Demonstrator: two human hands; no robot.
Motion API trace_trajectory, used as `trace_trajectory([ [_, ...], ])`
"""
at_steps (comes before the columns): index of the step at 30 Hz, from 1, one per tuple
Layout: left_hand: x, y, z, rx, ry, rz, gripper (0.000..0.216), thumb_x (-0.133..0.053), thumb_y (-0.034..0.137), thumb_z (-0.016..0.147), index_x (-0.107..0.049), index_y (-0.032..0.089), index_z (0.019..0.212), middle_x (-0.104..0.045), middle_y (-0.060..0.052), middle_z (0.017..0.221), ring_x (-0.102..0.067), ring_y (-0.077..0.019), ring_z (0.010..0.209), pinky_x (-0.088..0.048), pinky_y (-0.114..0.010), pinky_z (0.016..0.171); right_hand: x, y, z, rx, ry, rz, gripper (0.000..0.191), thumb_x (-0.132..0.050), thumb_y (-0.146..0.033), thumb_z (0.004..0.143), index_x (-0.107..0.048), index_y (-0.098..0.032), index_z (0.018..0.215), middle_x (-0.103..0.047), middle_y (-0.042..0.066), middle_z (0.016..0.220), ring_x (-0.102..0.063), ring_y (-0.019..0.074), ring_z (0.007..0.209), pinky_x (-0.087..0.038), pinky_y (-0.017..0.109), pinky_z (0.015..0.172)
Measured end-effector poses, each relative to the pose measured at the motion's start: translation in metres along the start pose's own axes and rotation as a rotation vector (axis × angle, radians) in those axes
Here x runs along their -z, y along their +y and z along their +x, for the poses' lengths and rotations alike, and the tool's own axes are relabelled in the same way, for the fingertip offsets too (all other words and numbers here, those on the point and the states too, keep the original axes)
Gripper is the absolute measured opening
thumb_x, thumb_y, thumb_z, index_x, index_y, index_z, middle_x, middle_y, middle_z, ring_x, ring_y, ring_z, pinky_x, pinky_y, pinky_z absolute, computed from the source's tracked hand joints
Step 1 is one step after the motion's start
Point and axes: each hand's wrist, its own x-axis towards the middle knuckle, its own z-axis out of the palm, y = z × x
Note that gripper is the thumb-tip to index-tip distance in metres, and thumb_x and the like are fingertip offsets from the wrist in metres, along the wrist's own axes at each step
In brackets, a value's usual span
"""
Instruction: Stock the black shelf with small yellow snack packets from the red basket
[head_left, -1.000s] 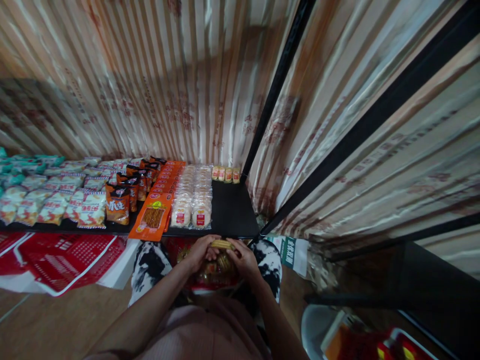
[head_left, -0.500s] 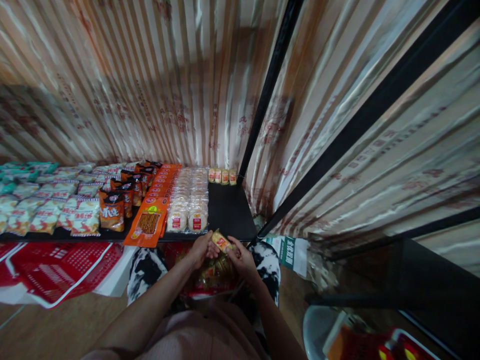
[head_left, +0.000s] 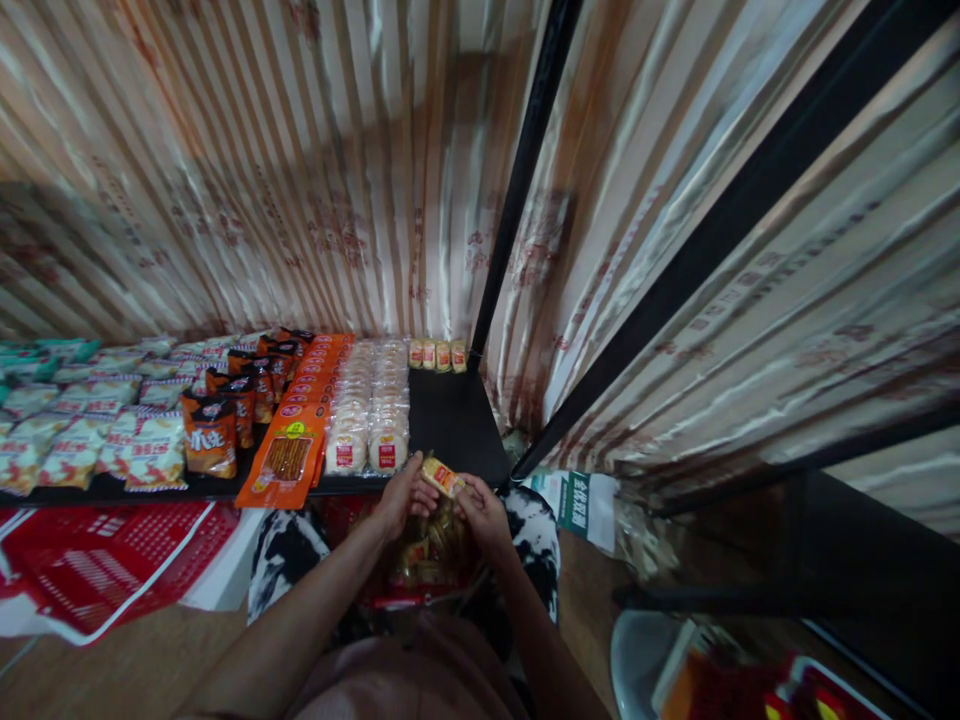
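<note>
Currently | right fingers (head_left: 468, 492) pinch yellow packet (head_left: 441, 476) | left fingers (head_left: 424, 496) half-curled at its end, hold unclear

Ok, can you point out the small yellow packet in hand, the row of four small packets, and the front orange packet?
Small yellow packet (head_left: 442, 477), head view: middle of its labelled face.
Row of four small packets (head_left: 442, 355), head view: third from left.
Front orange packet (head_left: 286, 458), head view: its window.

Seemingly reads 全优 on green-white packaging (head_left: 582, 506), between four and five o'clock; 爪 on orange-black bag (head_left: 209, 440), toward nine.
</note>
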Motion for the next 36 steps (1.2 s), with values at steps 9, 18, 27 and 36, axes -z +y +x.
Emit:
trace_trajectory([
  [9, 0.004, -0.009, -0.004, -0.031, -0.031, -0.068, 0.049, -0.052, 0.058, 0.072, -0.057, 0.011, 0.085, -0.063, -0.004, 0.067, -0.056, -0.0097, 0.05, -0.041, -0.02, 0.047, -0.001, -0.007, 0.015, 0.038, 0.037, 0.009, 0.054, -0.062, -0.049, 0.068, -0.051, -0.017, 0.11, -0.063, 0.0, 0.069, -0.06, 0.0136, 0.056, -0.049, 0.025, 0.054],
  [18, 0.005, -0.016, -0.002, -0.124, -0.101, -0.027, 0.035, -0.059, 0.041, 0.065, -0.061, 0.009, 0.081, -0.064, -0.004, 0.068, -0.058, -0.0098, 0.055, -0.042, -0.019, 0.054, -0.004, -0.009, 0.032, 0.115, 0.049, -0.022, 0.045, -0.056, -0.045, 0.075, -0.05, -0.016, 0.109, -0.068, 0.007, 0.086, -0.065, 0.0177, 0.076, -0.053, 0.03, 0.069],
  [27, -0.009, -0.014, 0.01, -0.138, 0.035, -0.123, 0.023, -0.07, 0.023, 0.065, -0.057, 0.013, 0.082, -0.065, -0.004, 0.077, -0.065, -0.0144, 0.067, -0.05, -0.024, 0.064, -0.015, -0.017, 0.042, 0.129, 0.063, 0.063, 0.048, -0.065, -0.049, 0.065, -0.055, -0.017, 0.1, -0.07, 0.009, 0.09, -0.067, 0.0205, 0.081, -0.054, 0.034, 0.075],
  [36, -0.026, -0.011, 0.022, -0.178, 0.04, -0.206, 0.008, -0.063, 0.016, 0.077, -0.06, 0.013, 0.084, -0.067, -0.007, 0.086, -0.065, -0.013, 0.074, -0.052, -0.023, 0.07, -0.012, -0.006, 0.045, 0.153, 0.067, 0.009, 0.05, -0.061, -0.038, 0.068, -0.05, -0.018, 0.112, -0.068, 0.008, 0.093, -0.066, 0.019, 0.079, -0.055, 0.032, 0.07],
])
